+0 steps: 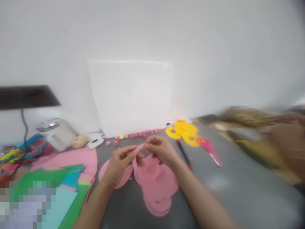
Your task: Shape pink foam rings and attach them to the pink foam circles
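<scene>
Both hands meet over the middle of the grey table. My left hand [121, 162] pinches the left side of a pink paper ring [136, 156], thumb and fingers closed on it. At the ring's upper right edge, my right hand [158, 148] has its fingertips closed on the same strip. Pink paper discs [159, 184] lie overlapped in a loose pile just below my right hand. More pink discs [124, 179] rest partly hidden under my left hand. Something small and dark shows beneath my right palm; its kind is unclear.
Yellow paper rings [182, 129], pink scissors [211, 151] and a black pen [184, 154] lie to the right. Small pink pieces [139, 134] line a white board [133, 98]. Coloured sheets [66, 178], a white mug [58, 135] and a dark cable [25, 127] are at left.
</scene>
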`<state>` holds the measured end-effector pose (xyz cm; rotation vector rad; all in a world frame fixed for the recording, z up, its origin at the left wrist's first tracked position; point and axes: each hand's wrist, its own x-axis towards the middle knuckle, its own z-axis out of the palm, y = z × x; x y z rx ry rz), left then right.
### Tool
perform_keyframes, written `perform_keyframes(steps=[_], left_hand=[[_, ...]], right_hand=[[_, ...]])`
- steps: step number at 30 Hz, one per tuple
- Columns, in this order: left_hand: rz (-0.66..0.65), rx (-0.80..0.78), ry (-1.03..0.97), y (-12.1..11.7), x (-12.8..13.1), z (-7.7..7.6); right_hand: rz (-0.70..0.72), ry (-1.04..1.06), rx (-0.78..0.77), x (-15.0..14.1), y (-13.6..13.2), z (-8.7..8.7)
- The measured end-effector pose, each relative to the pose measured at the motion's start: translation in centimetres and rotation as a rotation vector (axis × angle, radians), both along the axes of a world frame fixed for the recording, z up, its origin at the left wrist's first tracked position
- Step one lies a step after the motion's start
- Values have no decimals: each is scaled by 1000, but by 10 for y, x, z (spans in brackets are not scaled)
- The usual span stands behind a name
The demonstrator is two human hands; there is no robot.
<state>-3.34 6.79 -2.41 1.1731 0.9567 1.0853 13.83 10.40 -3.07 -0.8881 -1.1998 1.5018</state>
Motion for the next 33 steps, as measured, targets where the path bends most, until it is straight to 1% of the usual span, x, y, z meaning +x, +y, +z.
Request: perform_keyframes(steps=[3,9,19,25,33], left_hand=[[-14,11,12,0,0,1],[-14,7,0,0,1,1],[13,-18,-26,0,0,0],[-3,-2,-19,0,-1,-1],[-15,12,2,0,0,0]], right_hand=[[-27,5,-11,0,-1,2],[-46,14,-28,0,1,0],[-43,133,-116,-2,3,-3],[-61,173,-103,-1,7,-10],[-55,110,-74,0,6,-7]])
